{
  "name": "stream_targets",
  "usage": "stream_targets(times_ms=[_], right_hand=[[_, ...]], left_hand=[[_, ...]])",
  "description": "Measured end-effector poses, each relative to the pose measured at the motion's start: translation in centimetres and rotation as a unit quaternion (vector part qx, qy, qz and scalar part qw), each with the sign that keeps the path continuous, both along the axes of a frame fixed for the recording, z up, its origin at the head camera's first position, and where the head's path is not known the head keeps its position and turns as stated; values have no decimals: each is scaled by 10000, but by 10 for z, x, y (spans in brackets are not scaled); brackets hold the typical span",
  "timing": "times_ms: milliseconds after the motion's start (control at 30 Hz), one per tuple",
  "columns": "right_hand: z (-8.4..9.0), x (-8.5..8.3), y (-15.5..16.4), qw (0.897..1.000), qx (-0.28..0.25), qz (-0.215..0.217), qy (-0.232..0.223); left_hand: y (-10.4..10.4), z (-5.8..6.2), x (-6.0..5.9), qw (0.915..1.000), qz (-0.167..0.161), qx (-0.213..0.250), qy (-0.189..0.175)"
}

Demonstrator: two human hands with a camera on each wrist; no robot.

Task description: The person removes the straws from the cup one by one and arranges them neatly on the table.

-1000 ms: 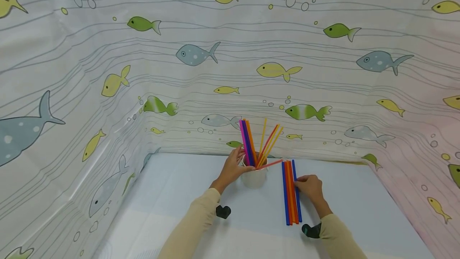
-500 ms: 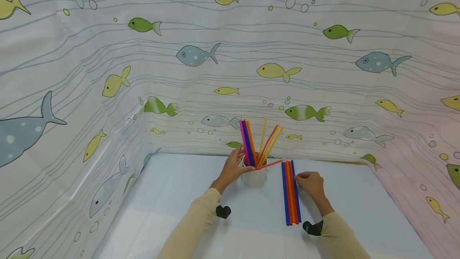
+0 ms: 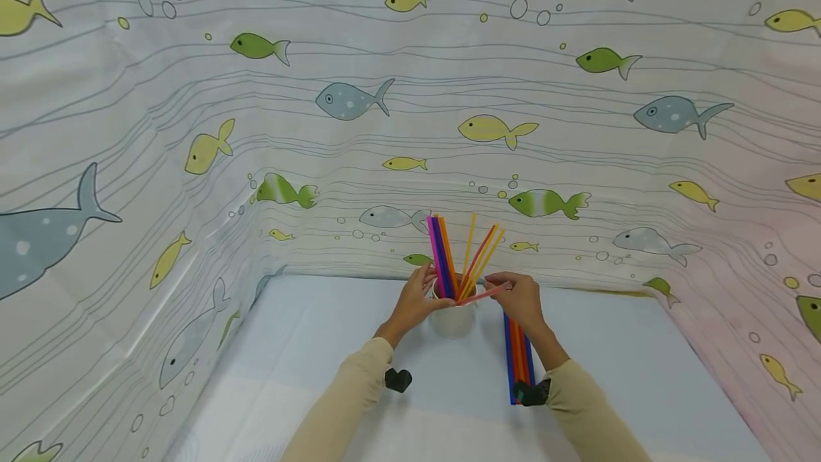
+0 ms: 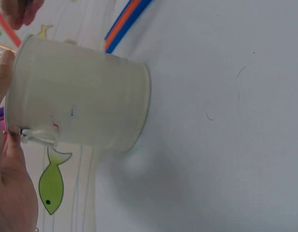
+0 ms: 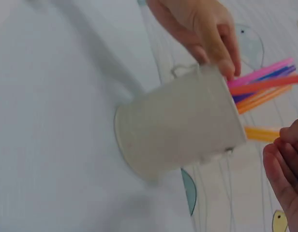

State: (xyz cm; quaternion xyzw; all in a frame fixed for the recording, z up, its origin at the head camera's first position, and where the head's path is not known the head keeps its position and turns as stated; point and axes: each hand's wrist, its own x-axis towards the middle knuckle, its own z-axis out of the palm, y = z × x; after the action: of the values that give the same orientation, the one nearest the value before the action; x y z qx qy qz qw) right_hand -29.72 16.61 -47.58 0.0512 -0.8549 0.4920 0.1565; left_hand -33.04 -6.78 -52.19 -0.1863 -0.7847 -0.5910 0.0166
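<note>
A small cream bucket [image 3: 454,321] stands on the white table with magenta, purple, orange, red and yellow straws [image 3: 442,255] in it. My left hand [image 3: 413,305] grips its rim from the left, thumb along the front of the rim. At the bucket's right, my right hand [image 3: 521,301] is raised beside a red straw [image 3: 477,296] that leans far out over the rim. The right fingertips are curled close together, and in the right wrist view they overlap the end of a yellow straw [image 5: 259,134]. I cannot tell whether they pinch a straw.
Blue and orange straws [image 3: 521,358] lie side by side on the table, partly covered by the right hand and wrist. Behind the table [image 3: 308,348] hangs a cloth [image 3: 410,127] printed with fish. Dark bands [image 3: 399,379] sit at both wrists.
My right hand has left the blue straw at the right of the row and moved up and left to the leaning red straw. The left hand stays on the bucket.
</note>
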Motion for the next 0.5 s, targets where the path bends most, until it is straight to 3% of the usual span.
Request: stream_targets(times_ms=[233,333,500], right_hand=[[11,-4,-24,9952,-197,744,611],[14,-9,-33,9932,-307,937,624],[20,-17,-50,9959,-375,780,276]], left_hand=[[-1,2,2,9999,36,-106,-39],[-1,2,2,9999,42,-106,-32],[-1,8,5,10000,-11,-53,-40]])
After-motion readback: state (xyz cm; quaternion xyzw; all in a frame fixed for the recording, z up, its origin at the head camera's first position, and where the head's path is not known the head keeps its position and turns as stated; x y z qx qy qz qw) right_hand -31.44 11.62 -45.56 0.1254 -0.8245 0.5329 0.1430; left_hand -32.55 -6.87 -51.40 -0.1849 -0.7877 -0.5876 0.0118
